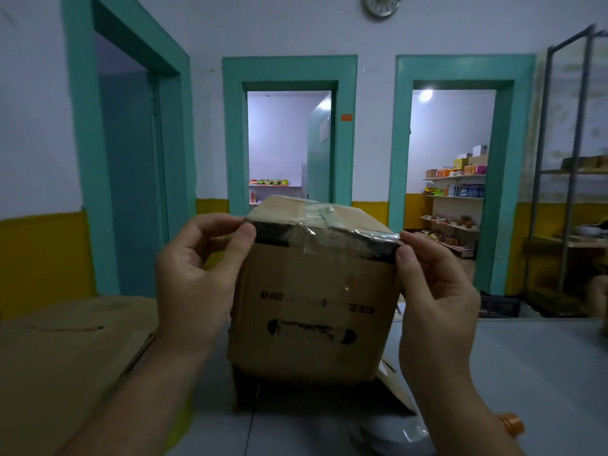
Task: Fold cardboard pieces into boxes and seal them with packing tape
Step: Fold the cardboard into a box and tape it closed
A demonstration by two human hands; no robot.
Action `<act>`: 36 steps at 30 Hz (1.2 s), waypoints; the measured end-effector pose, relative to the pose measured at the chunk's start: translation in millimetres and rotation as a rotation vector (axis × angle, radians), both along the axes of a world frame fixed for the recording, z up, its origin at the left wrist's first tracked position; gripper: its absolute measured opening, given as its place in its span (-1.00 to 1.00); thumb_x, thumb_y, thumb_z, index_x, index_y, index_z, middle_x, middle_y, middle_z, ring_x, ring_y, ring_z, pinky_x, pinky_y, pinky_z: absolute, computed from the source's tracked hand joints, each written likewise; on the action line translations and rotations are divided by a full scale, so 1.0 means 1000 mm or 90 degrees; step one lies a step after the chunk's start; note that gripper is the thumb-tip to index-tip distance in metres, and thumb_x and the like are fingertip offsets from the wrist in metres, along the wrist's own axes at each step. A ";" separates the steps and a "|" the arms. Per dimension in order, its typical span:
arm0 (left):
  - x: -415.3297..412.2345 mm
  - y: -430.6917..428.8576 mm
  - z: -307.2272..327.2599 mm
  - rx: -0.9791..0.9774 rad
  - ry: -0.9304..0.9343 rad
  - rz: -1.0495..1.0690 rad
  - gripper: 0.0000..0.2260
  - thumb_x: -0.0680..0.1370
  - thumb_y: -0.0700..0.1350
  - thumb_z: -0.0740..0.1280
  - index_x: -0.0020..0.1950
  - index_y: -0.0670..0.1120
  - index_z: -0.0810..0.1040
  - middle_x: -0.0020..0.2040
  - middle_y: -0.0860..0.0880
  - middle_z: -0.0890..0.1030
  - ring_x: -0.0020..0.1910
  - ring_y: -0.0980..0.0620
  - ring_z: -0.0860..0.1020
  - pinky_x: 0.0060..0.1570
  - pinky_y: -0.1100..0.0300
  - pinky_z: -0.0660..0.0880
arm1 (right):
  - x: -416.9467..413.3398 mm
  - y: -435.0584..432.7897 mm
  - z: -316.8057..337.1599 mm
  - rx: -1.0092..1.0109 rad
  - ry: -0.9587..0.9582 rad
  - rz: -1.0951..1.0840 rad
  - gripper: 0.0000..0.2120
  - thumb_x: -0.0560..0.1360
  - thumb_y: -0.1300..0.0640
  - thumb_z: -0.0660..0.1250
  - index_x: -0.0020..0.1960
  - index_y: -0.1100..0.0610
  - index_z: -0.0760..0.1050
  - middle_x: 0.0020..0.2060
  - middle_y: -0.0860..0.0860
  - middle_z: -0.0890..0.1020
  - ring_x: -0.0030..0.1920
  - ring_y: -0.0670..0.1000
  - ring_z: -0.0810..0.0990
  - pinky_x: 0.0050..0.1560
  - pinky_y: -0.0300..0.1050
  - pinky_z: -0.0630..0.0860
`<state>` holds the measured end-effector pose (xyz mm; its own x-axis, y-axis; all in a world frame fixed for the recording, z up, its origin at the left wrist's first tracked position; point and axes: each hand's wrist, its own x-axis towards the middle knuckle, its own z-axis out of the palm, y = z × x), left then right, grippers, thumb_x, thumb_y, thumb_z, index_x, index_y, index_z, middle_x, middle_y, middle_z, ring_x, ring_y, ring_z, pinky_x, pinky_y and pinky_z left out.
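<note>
A brown box (pixel 312 307) stands on the grey surface (pixel 526 357), in the middle of the view. Its top is closed. Clear tape (pixel 320 213) runs over the top and down the near side, and it looks crinkled. A dark band goes along the near top edge.

The left hand (pixel 194 274) is at 9 o'clock from the box. Its thumb and first finger pinch the top left corner. The right hand (pixel 434 291) is at 3 o'clock. Its thumb and first finger pinch the top right corner, where the tape ends.

A loose flap (pixel 394 386) sticks out from under the box at 5 o'clock. Flat cardboard (pixel 65 357) lies at 8 o'clock. A small orange thing (pixel 511 422) sits at 5 o'clock by the right wrist; I cannot tell what it is.
</note>
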<state>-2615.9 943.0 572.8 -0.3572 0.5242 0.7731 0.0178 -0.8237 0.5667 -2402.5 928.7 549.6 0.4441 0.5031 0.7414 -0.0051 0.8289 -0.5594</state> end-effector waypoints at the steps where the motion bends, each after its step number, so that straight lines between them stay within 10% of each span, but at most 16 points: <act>1: 0.002 -0.001 -0.001 0.026 0.028 0.034 -0.91 0.57 -0.15 0.47 0.05 -0.08 0.63 -0.08 0.03 0.69 -0.07 0.14 0.65 -0.05 0.26 0.61 | -0.001 0.000 -0.001 0.013 -0.007 -0.022 -0.86 0.57 0.10 0.35 0.11 0.01 0.61 0.00 -0.15 0.70 0.07 -0.12 0.66 -0.04 -0.33 0.60; 14: -0.006 0.002 0.002 0.049 0.139 0.050 -0.81 0.51 -0.01 0.55 0.10 0.02 0.69 0.06 0.02 0.66 0.00 0.15 0.60 0.01 0.11 0.62 | 0.000 0.006 -0.004 0.019 -0.091 -0.101 -0.68 0.45 -0.05 0.48 0.09 0.08 0.51 0.03 -0.13 0.60 0.06 -0.08 0.62 -0.07 -0.16 0.66; 19: -0.007 0.002 0.018 0.116 0.337 0.178 -0.86 0.55 -0.22 0.50 0.04 -0.07 0.60 0.23 0.03 0.56 0.26 0.10 0.56 0.02 0.24 0.62 | 0.003 0.019 0.003 0.049 -0.258 -0.210 -0.81 0.54 0.04 0.39 0.15 -0.05 0.55 0.14 -0.08 0.50 0.21 -0.03 0.50 0.08 -0.32 0.51; 25: -0.010 0.021 0.064 0.072 0.605 0.179 -0.78 0.58 0.16 0.39 0.19 0.17 0.67 -0.02 0.26 0.59 0.07 0.21 0.49 -0.02 0.26 0.41 | 0.012 0.033 0.050 -0.022 -0.477 -0.160 -0.82 0.56 -0.14 0.39 0.12 -0.15 0.65 -0.02 -0.14 0.51 0.08 -0.12 0.50 -0.01 -0.29 0.49; 36: -0.012 0.028 0.057 0.108 0.598 0.079 -0.79 0.56 -0.02 0.50 0.18 0.00 0.76 0.11 0.13 0.74 0.15 0.24 0.68 0.18 0.20 0.62 | 0.010 0.041 0.040 0.072 -0.450 -0.120 -0.72 0.48 -0.15 0.41 0.13 -0.07 0.67 -0.09 -0.18 0.62 0.00 -0.01 0.56 -0.11 0.02 0.59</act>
